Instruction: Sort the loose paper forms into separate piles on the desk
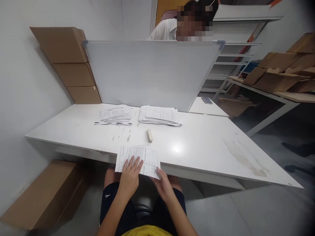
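Printed sheets (150, 156) jut over the front edge of the white table, right in front of me. My left hand (131, 177) lies flat on top of them with its fingers spread. At their lower right corner, my right hand (162, 184) pinches the paper, thumb on top and fingers mostly hidden below. A small cream stapler (150, 135) rests on the table just beyond the sheets. Farther back are two piles of printed paper, a left pile (115, 113) and a larger right pile (159, 114).
A whiteboard (152, 75) stands upright along the back of the table (201, 141), with a person (164, 30) behind it. Stacked cardboard boxes (76, 74) stand at the left. A phone (206, 100) lies at the back right. Another box (46, 193) sits low on the left.
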`<state>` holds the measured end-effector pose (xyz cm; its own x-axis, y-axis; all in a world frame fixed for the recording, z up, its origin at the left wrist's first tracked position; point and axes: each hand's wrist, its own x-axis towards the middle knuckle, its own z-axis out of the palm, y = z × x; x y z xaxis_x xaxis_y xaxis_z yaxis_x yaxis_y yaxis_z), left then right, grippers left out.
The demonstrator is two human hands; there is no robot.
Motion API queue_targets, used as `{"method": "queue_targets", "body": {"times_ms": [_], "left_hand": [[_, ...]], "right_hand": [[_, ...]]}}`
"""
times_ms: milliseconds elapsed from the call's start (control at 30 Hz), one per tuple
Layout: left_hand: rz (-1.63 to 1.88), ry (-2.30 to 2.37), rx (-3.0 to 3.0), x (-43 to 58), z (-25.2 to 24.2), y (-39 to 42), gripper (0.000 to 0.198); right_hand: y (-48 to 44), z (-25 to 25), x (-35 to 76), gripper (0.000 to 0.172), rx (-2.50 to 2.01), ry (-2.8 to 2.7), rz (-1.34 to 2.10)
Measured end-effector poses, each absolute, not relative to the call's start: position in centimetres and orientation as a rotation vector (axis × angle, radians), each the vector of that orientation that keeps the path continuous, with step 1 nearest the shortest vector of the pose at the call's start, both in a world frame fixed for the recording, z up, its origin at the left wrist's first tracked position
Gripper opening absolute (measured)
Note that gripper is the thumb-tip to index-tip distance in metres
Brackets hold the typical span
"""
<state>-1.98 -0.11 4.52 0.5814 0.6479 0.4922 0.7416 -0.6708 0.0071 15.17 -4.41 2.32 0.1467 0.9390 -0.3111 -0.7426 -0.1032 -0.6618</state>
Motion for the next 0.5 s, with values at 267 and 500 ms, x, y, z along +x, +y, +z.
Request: {"method": "queue_targets", "body": {"times_ms": [267,500], "left_hand": [[-0.926,-0.995,-2.436,-6.2,5.5,1.1,0.072],[-0.846,-1.063,-2.517,-7.2,2.7,2.9,0.071]], "right_hand": [[-2.9,2.6,13.7,0.040,-0.765,-0.308,1.492],[-0.2,3.4,11.6,0.054,-0.708,-0.317,1.530]]}}
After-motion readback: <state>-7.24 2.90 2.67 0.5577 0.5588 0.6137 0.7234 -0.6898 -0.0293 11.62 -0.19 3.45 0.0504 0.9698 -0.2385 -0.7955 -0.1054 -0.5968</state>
